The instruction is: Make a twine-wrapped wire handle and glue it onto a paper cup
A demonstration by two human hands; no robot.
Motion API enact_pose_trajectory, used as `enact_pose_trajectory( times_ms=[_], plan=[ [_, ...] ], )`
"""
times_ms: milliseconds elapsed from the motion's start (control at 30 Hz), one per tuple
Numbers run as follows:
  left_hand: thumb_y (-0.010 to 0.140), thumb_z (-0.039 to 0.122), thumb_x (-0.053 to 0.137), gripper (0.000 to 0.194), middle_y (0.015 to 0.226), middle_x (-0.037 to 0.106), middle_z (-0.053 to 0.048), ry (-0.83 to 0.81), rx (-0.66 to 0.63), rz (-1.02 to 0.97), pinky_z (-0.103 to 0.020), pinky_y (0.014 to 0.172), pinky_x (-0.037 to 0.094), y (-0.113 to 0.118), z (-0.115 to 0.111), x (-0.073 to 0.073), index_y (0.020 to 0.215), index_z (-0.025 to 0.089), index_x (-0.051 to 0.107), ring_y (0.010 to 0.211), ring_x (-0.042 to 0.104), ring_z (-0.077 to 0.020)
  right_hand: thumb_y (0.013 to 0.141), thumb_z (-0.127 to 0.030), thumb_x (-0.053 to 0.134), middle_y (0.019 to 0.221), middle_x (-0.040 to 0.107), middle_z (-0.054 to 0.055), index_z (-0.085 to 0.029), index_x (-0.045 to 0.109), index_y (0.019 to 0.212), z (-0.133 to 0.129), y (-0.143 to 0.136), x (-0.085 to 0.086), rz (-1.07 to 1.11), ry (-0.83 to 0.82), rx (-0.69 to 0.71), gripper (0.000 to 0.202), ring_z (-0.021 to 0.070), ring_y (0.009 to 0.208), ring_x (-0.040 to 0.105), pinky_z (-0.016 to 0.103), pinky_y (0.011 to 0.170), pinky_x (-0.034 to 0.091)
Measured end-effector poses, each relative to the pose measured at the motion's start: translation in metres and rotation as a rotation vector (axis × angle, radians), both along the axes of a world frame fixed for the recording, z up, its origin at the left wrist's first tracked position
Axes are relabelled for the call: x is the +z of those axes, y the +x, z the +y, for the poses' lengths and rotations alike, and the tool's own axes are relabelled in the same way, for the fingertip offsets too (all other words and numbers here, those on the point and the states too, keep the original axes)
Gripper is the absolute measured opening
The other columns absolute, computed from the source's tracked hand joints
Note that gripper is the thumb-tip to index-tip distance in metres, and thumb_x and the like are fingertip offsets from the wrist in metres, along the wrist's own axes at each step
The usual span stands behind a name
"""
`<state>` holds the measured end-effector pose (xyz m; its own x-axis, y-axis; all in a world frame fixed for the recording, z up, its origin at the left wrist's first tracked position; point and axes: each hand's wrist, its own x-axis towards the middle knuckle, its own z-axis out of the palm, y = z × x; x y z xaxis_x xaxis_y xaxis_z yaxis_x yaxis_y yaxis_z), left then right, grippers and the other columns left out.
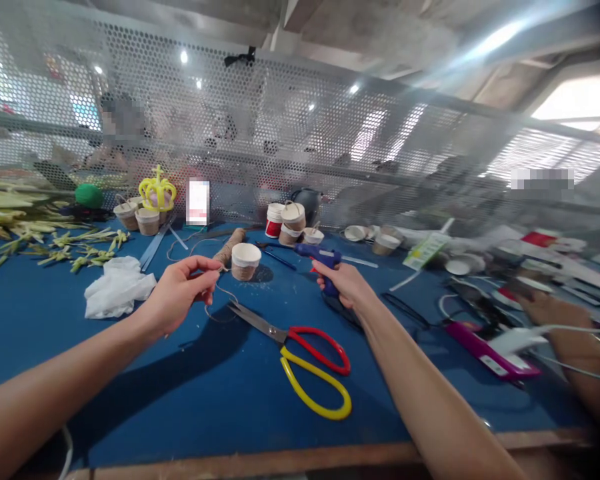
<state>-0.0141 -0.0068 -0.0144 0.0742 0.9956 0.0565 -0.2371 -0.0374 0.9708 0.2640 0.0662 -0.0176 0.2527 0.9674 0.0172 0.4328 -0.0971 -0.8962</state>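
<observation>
My left hand (187,293) pinches a thin twine (225,291) whose loose loop hangs down to the table. Just right of its fingertips stands a small paper cup (245,261) with a brown wrap around its lower part. Behind the cup lies a spool of twine (229,248). My right hand (344,283) is wrapped round the grip of a blue glue gun (325,257), which points left, with a clear glue stick (360,262) behind it. Between my forearms lie large scissors (275,333) with one red and one yellow handle, blades toward the twine.
A white crumpled cloth (117,288) and dry husk strips (75,247) lie on the left. Wrapped cups (293,220) stand at the back by a perforated metal screen (300,140). On the right are a purple power strip (495,350), cables and another person's hand (550,307).
</observation>
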Motion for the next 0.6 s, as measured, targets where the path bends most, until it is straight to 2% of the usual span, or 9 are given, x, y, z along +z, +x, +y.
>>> enact_pose_trajectory(
  times_ms=[267,367,500,600],
  plan=[
    [0.067,0.018,0.059,0.013,0.052,0.05,0.005,-0.01,-0.046,0.021,-0.02,0.044,0.036,0.003,-0.005,0.001,0.079,0.014,0.055,0.043,0.044,-0.0051,0.069,-0.034,0.058,0.038,0.046,0.001,-0.017,0.046,0.041,0.027,-0.001,-0.022,-0.495,-0.116,-0.02,0.036,0.0175,0.05,0.054,0.024,0.047,0.035],
    [0.067,0.017,0.059,0.013,0.052,0.05,0.005,-0.026,-0.056,0.027,-0.02,0.043,0.035,0.004,-0.007,0.004,0.078,0.014,0.054,0.042,0.044,-0.0051,0.068,-0.036,0.058,0.043,0.052,0.005,-0.016,0.05,0.041,0.027,0.0,-0.024,-0.643,-0.138,0.004,0.035,0.0215,0.061,0.058,0.026,0.052,0.036],
    [0.066,0.016,0.06,0.013,0.053,0.05,0.005,-0.05,-0.073,-0.001,-0.019,0.043,0.037,0.005,-0.008,0.005,0.078,0.014,0.054,0.043,0.044,-0.0048,0.069,-0.031,0.058,0.066,0.062,0.012,-0.013,0.062,0.06,0.014,-0.008,-0.013,-0.778,-0.084,0.025,0.02,0.0252,0.076,0.059,0.029,0.062,0.039],
    [0.065,0.018,0.062,0.014,0.056,0.052,0.004,-0.066,-0.106,-0.028,-0.018,0.042,0.037,0.006,-0.01,0.005,0.077,0.013,0.055,0.044,0.045,-0.0044,0.077,-0.031,0.05,0.085,0.064,0.011,-0.014,0.065,0.079,-0.006,-0.029,0.006,-0.795,0.048,0.134,0.023,0.0218,0.087,0.057,0.029,0.073,0.039]
  ],
)
